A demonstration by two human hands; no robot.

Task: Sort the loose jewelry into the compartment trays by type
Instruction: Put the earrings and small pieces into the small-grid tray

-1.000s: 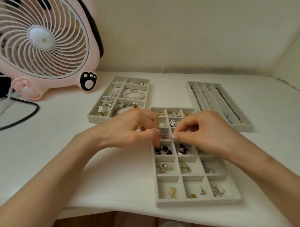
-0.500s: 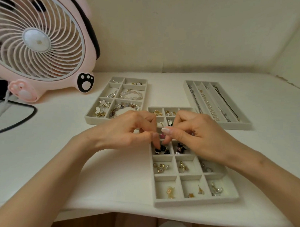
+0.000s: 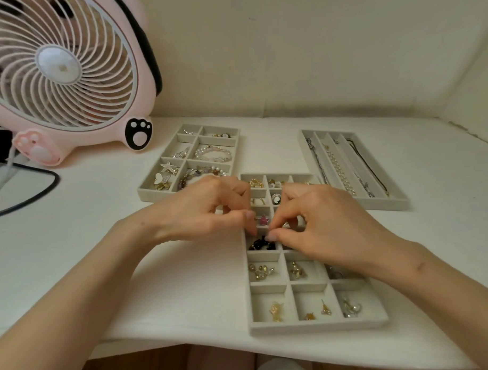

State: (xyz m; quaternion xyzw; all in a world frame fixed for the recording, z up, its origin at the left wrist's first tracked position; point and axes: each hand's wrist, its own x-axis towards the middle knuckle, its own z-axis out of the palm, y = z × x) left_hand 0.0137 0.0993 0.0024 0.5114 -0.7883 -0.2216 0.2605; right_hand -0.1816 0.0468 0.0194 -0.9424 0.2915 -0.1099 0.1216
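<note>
Left hand (image 3: pixel 209 208) and right hand (image 3: pixel 327 223) curl over the tray (image 3: pixel 315 330), fingertips (image 3: pixel 251 215) meeting; what either grip holds, can't tell. Fan (image 3: pixel 61 65) far left.

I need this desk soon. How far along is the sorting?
Done: the long tray holds necklaces, the left tray bracelets, the near tray small pieces. In hand: left hand and right hand meet above the dark pieces; what they pinch is hidden. Left: no loose pieces show.

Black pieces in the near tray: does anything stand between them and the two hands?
Nothing visible does. The left hand and right hand have fingertips at the far edge of the open compartment holding the black pieces in the near tray.
</note>
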